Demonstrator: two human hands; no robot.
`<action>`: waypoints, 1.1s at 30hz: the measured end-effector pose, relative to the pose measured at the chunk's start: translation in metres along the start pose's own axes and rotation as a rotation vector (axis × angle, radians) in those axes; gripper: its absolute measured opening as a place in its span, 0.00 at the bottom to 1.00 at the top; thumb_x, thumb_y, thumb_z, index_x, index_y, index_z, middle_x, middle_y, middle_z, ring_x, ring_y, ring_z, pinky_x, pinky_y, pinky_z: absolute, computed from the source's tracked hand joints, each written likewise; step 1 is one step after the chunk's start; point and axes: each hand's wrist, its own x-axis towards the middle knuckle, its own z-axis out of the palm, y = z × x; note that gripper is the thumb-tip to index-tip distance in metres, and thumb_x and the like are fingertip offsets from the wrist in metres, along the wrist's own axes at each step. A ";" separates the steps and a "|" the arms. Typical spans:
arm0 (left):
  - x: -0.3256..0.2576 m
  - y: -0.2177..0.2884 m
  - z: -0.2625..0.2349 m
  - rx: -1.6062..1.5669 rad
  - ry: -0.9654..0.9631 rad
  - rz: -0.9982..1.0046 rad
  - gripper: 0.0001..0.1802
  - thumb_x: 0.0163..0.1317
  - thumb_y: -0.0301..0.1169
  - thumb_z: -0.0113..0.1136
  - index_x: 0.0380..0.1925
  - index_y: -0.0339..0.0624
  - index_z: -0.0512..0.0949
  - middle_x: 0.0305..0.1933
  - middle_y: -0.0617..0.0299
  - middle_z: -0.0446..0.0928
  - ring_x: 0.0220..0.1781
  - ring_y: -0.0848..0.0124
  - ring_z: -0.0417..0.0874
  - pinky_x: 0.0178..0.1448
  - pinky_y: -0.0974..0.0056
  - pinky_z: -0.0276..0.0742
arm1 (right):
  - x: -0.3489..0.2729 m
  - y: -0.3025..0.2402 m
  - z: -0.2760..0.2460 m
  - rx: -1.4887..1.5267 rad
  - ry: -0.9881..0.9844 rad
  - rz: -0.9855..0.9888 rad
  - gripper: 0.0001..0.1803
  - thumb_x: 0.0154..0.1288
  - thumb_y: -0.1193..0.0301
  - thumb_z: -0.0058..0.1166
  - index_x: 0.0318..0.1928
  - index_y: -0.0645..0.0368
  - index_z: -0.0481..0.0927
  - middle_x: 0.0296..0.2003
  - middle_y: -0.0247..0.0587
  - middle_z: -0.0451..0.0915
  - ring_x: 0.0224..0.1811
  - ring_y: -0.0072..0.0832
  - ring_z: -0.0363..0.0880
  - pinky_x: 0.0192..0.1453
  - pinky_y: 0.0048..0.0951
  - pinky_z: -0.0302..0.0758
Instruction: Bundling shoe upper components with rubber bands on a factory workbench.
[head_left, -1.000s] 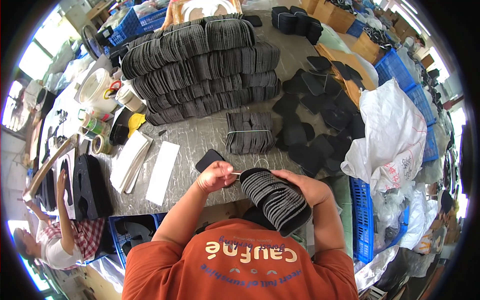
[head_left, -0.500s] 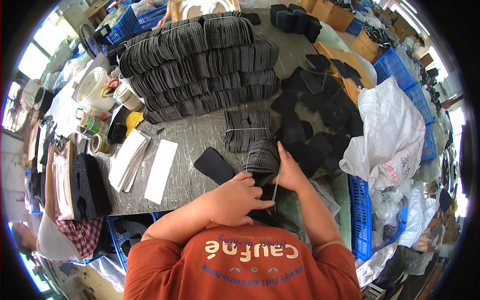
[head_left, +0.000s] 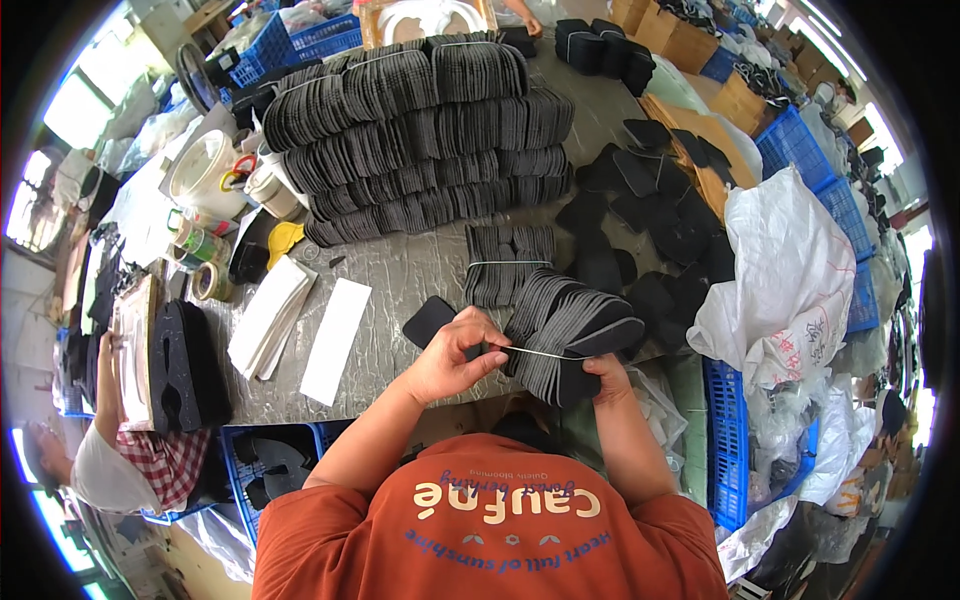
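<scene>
My left hand (head_left: pixel 458 352) pinches a thin pale band (head_left: pixel 545 352), drawn taut across the near side of a stack of black pads (head_left: pixel 562 325). The pads are flat with rounded corners, and they fan apart with some edges lifted. At the stack's near right end my right hand (head_left: pixel 608 380) grips it, thumb in front and the other fingers mostly hidden. Behind it on the table lies a banded bundle of pads (head_left: pixel 508 262). A single black pad (head_left: pixel 428 322) lies beside my left hand, partly covered by it.
Tall rows of stacked pads (head_left: pixel 420 130) fill the far table. Loose black pads (head_left: pixel 650 210) spread at the right, near a white sack (head_left: pixel 785 260). White paper strips (head_left: pixel 335 340), tape rolls (head_left: pixel 210 282) and a white bucket (head_left: pixel 205 175) are at the left. Another person's arm (head_left: pixel 105 385) shows far left.
The pads in my hands have opened from a compact stack into a fan. My left hand has pulled the band out leftward, where before it hung toward me. A person's hand appears at the far edge.
</scene>
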 end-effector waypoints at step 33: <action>0.005 -0.085 -0.126 0.540 1.023 -0.778 0.33 0.59 0.23 0.54 0.65 0.39 0.57 0.66 0.50 0.61 0.66 0.59 0.62 0.66 0.59 0.59 | 0.279 -0.318 -0.142 -1.512 0.731 -0.631 0.22 0.52 0.62 0.63 0.43 0.66 0.78 0.40 0.55 0.80 0.47 0.45 0.78 0.51 0.39 0.74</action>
